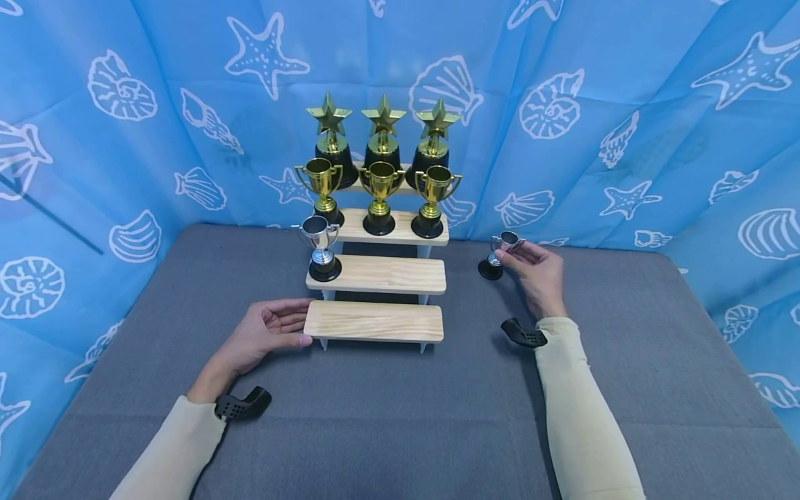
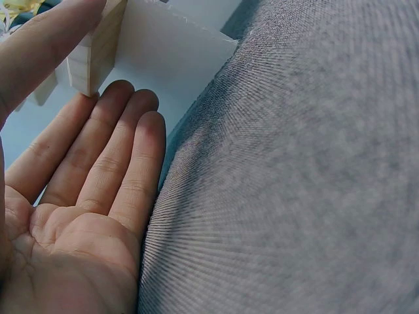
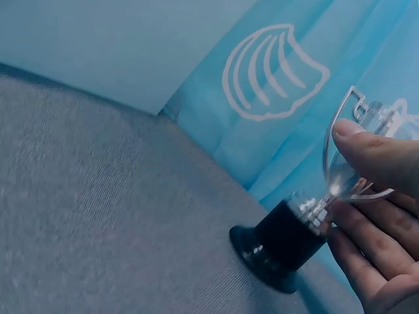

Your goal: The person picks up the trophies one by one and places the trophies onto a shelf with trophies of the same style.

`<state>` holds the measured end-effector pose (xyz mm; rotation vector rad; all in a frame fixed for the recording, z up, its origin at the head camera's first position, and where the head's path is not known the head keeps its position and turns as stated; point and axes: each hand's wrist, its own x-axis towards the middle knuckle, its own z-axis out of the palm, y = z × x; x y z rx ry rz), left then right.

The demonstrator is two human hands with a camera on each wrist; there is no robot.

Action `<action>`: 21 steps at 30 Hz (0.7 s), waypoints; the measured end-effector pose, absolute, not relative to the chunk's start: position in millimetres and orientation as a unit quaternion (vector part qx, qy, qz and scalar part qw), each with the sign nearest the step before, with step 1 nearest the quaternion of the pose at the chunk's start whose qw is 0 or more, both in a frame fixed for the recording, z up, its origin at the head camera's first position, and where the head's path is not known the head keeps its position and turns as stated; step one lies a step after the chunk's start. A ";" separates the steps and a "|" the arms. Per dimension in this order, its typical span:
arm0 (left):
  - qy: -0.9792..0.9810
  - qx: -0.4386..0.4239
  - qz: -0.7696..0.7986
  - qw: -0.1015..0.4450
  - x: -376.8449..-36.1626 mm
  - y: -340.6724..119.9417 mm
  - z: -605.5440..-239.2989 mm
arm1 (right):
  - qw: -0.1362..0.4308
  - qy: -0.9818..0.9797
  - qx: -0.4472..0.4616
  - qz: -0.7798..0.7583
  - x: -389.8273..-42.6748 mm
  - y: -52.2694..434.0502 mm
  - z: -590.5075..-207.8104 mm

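Blue seashell cloth (image 1: 625, 104) behind, grey mat (image 1: 400, 417) below; stepped wooden stand (image 1: 375, 321) at centre back, bottom step bare. Three gold star trophies (image 1: 382, 135) on top, three gold cups (image 1: 380, 194) below, one silver cup (image 1: 320, 246) at left end of third step. Second silver cup (image 1: 500, 253) right of stand, tilted on mat, base toward stand, pinched at bowl by right hand (image 1: 537, 274). Left hand (image 1: 265, 333) flat, fingers straight, touching bottom step's left end; bare middle of third step lies up-left of held cup

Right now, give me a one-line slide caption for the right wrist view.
Right hand pinches a tilted silver trophy cup, its black base touching the grey cloth.
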<state>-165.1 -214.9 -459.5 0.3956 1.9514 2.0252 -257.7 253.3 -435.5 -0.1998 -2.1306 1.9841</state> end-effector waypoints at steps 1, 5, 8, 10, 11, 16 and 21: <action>0.679 0.138 0.705 0.150 -165.1 -214.9 -459.3 | 0.109 -0.729 -0.063 0.672 -257.8 253.8 -436.9; 0.676 0.142 0.707 0.150 -165.2 -215.3 -459.3 | 0.103 -0.730 -0.058 0.673 -258.8 254.4 -442.8; 0.675 0.143 0.708 0.150 -165.3 -215.5 -459.7 | 0.103 -0.736 -0.063 0.666 -259.6 254.8 -446.0; 0.675 0.143 0.708 0.149 -165.4 -215.4 -459.7 | 0.101 -0.745 -0.070 0.656 -259.9 254.8 -446.9; 0.676 0.143 0.708 0.149 -165.4 -215.3 -459.6 | 0.099 -0.750 -0.073 0.650 -259.9 254.8 -447.1; 0.678 0.143 0.706 0.149 -165.5 -214.9 -459.2 | 0.097 -0.769 -0.083 0.627 -259.2 254.2 -448.9; 0.680 0.140 0.705 0.148 -166.0 -215.4 -460.7 | 0.099 -0.795 -0.080 0.593 -258.2 255.6 -452.5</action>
